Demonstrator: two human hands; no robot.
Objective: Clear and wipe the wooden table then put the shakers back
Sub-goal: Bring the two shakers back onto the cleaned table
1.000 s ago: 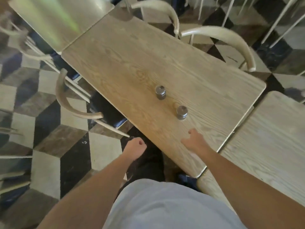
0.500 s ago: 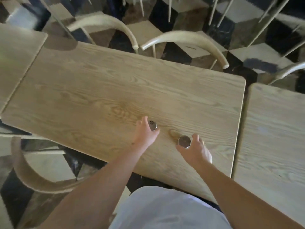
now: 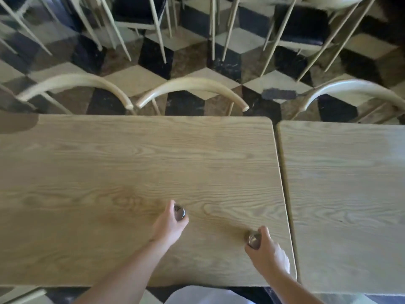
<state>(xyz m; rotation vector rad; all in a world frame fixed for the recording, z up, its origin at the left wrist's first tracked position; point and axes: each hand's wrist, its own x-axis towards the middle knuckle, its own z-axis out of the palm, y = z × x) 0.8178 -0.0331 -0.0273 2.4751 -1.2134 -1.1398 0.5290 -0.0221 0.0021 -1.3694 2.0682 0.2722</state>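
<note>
Shakers: two, both metal-capped, both on the wooden bench in its near right quarter. Left shaker stands near the middle of the bench's near half; right shaker stands closer to the near edge and near the right edge. The two are well apart from each other.

Hands: two, bare. Left hand has its fingers wrapped around the left shaker, only the cap showing. Right hand has its fingers closed around the right shaker, cap showing at the thumb side. Whether either shaker is lifted off the wood or resting on it cannot be told.

Benches: two in view. The main one has rounded far-right corner, far edge running straight across, near edge just ahead of the person's body. A narrow gap separates its right edge from the second bench, whose top is bare. The wide stretch of wood to the left and beyond the shakers is open.

Chairs: three curved pale backrests line the far edge, tucked close. More chair legs stand farther off on the checkered floor; their count is unclear through blur.
</note>
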